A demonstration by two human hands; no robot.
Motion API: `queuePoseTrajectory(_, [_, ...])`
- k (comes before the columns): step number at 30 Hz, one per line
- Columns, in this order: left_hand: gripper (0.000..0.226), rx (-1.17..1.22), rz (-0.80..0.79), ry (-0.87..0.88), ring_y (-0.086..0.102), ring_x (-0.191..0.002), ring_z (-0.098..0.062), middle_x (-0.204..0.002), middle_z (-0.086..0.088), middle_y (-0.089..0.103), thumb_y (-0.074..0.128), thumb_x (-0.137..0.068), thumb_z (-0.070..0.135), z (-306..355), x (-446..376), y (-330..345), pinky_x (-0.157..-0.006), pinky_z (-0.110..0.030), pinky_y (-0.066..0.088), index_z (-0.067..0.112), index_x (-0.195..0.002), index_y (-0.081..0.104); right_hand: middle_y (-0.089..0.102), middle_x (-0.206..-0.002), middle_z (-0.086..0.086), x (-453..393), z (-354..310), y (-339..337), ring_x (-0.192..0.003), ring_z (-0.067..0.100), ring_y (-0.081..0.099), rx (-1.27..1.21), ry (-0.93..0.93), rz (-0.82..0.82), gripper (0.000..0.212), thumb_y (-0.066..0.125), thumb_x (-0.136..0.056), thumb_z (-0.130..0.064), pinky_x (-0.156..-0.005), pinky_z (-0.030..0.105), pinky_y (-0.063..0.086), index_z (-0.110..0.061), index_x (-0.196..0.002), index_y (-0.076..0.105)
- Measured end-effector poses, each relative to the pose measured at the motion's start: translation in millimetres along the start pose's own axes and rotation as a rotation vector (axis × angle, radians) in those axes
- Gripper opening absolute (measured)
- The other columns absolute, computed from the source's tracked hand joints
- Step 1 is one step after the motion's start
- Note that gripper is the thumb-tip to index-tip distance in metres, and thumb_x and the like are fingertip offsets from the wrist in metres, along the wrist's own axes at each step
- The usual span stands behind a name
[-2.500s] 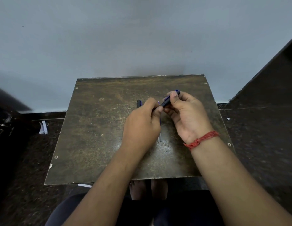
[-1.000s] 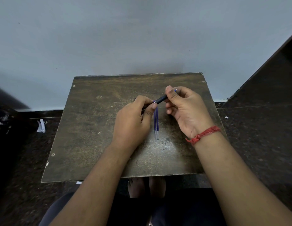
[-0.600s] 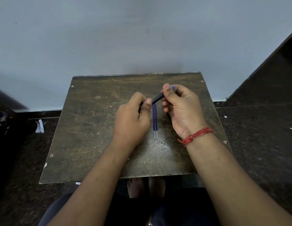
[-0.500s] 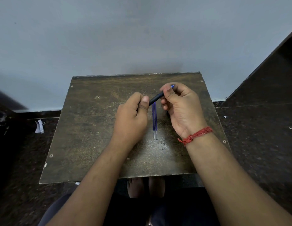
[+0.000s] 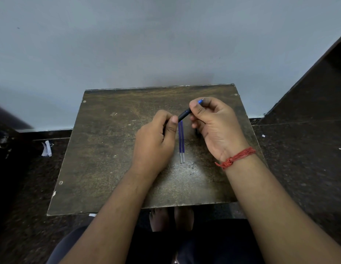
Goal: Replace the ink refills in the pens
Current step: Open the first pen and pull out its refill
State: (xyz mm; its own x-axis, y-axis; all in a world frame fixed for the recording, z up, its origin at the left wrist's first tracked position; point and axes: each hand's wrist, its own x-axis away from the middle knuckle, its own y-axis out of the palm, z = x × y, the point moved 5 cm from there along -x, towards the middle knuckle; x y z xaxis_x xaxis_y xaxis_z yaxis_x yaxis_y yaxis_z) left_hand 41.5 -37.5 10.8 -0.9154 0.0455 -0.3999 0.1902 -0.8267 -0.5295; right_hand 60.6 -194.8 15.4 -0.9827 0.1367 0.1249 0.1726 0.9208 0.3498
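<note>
A dark pen (image 5: pixel 185 114) with a blue tip hangs slanted above the small worn table (image 5: pixel 101 149). My right hand (image 5: pixel 213 124) pinches its upper, blue-tipped end between thumb and fingers. My left hand (image 5: pixel 156 138) grips the lower end, which is hidden inside the curled fingers. Two thin blue ink refills (image 5: pixel 181 141) lie side by side on the table between my hands, their clear ends toward me. A small dark item (image 5: pixel 196 133) lies partly hidden under my right hand.
The table stands against a grey wall. Dark stone floor surrounds it, with a scrap of white paper (image 5: pixel 46 148) at the left. My bare feet (image 5: pixel 171 218) show under the table's near edge. A dark slanted surface (image 5: pixel 318 79) rises at the right.
The hands have drawn slightly apart and the right hand has lifted the pen's blue-tipped end a little. The two refills, earlier covered by the left hand, now lie in plain sight.
</note>
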Motion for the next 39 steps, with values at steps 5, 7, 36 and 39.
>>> queuePoseTrajectory(5, [0.020, 0.024, 0.023, -0.003, 0.047, -0.050, -0.010, -0.069, 0.014, 0.055, 0.041, -0.101, 0.045, -2.0, 0.1, -0.3, -0.044, -0.022, 0.029, 0.031, -0.088, 0.048, 0.077, -0.095, 0.013, -0.5, -1.1, -1.2, -0.079, 0.019, 0.070, -0.118, 0.062, -0.035, 0.027, 0.064, -0.088, 0.006, -0.064, 0.026, 0.053, -0.009, -0.110, 0.058])
queuePoseTrajectory(7, [0.020, 0.021, 0.029, -0.003, 0.047, -0.049, -0.008, -0.068, 0.016, 0.055, 0.042, -0.101, 0.045, -2.3, 0.3, -0.1, -0.044, -0.022, 0.029, 0.031, -0.088, 0.048, 0.075, -0.105, 0.016, -1.2, -1.6, -1.9, -0.084, 0.020, 0.071, -0.130, 0.068, -0.051, 0.031, 0.065, -0.088, 0.004, -0.064, 0.026, 0.053, -0.010, -0.114, 0.056])
queuePoseTrajectory(36, [0.014, 0.003, -0.008, 0.051, 0.048, -0.054, -0.003, -0.067, 0.021, 0.052, 0.040, -0.101, 0.033, 0.7, 3.3, 1.9, -0.051, -0.026, 0.028, 0.028, -0.099, 0.052, 0.063, -0.071, 0.000, -1.2, -1.0, -7.0, -0.064, 0.013, 0.060, 0.066, 0.019, -0.005, 0.017, 0.079, -0.078, -0.027, -0.050, 0.023, 0.044, -0.020, -0.075, 0.063])
queuePoseTrajectory(39, [0.016, 0.012, 0.000, 0.047, 0.048, -0.053, -0.005, -0.061, 0.016, 0.048, 0.040, -0.102, 0.033, 0.7, 3.4, 0.9, -0.050, -0.024, 0.027, 0.025, -0.100, 0.054, 0.070, -0.076, 0.002, -1.2, -1.0, -7.1, -0.069, 0.014, 0.064, 0.043, 0.036, -0.025, 0.009, 0.072, -0.088, -0.013, -0.054, 0.023, 0.046, -0.019, -0.081, 0.070])
